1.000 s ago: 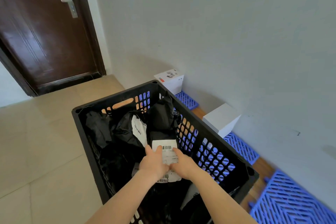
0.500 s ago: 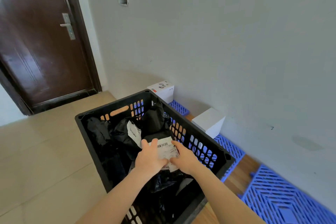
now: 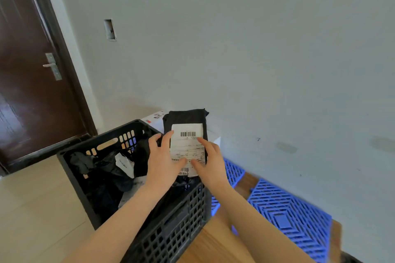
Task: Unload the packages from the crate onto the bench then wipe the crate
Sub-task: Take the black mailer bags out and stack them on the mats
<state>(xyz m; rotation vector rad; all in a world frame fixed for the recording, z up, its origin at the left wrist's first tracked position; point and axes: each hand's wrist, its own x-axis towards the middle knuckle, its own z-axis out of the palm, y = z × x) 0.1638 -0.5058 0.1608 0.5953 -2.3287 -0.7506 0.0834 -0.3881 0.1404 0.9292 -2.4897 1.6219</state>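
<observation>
- Black package (image 3: 185, 120) has come up out of the crate (image 3: 171, 235) since a second ago; we see it above the far right rim.
- Left hand (image 3: 163, 161) and right hand (image 3: 210, 161) both pinch it at its label (image 3: 186, 145).
- More packages (image 3: 106, 175) lie inside.

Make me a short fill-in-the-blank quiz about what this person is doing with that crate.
1. Both hands hold a black package bearing a white ____ with barcodes.
2. The crate is coloured ____.
3. The grid mats by the wall are coloured ____.
4. More packages remain inside the ____.

Missing words: label; black; blue; crate
</observation>
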